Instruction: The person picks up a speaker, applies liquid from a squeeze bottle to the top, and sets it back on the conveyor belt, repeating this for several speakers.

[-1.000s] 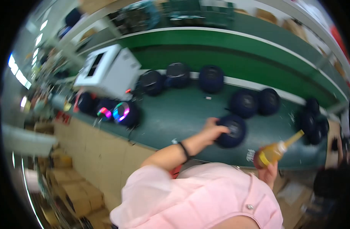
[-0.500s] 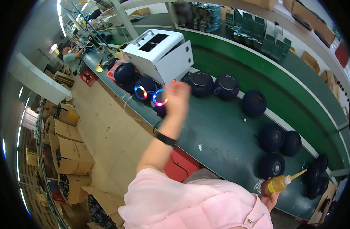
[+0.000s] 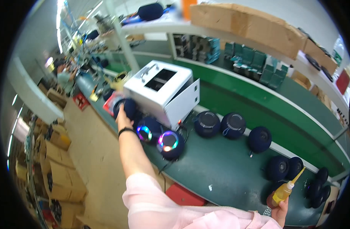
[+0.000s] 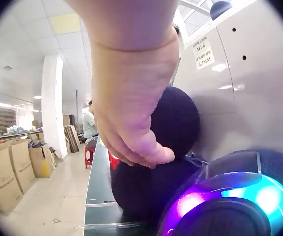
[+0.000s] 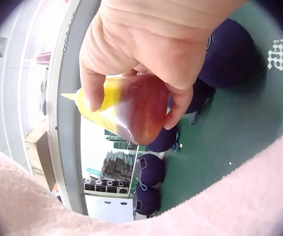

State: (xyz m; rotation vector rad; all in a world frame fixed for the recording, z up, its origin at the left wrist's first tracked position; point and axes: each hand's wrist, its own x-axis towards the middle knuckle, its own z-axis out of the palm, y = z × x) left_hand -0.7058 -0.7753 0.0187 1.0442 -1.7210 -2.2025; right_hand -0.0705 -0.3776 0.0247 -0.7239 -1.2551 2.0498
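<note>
At the far left of the bench, my left hand (image 3: 122, 116) grips a dark blue round speaker (image 3: 129, 107) by its near side. In the left wrist view the fingers (image 4: 131, 142) bend over the speaker (image 4: 181, 120), hiding part of it. Beside it stand two similar speakers with glowing coloured rings, one lit speaker (image 3: 171, 147) nearer me and another lit speaker (image 3: 150, 128) behind. My right hand (image 3: 282, 210) holds a squeeze bottle (image 3: 280, 194) of amber liquid, its long thin nozzle tilted up. Fingers and thumb wrap the bottle (image 5: 144, 110) in the right wrist view.
A white box-shaped machine (image 3: 144, 95) with its door ajar stands behind the lit speakers. Several dark speakers line the bench (image 3: 217, 168), including one speaker (image 3: 259, 139) by the back edge. Cardboard boxes (image 3: 62, 168) stand along the floor at left. A red stool (image 3: 182, 195) is below the bench.
My left hand has let go of a speaker at the right, swept left along the bench and reached the far-left speaker. My right hand has kept the bottle; the head view has shifted left.
</note>
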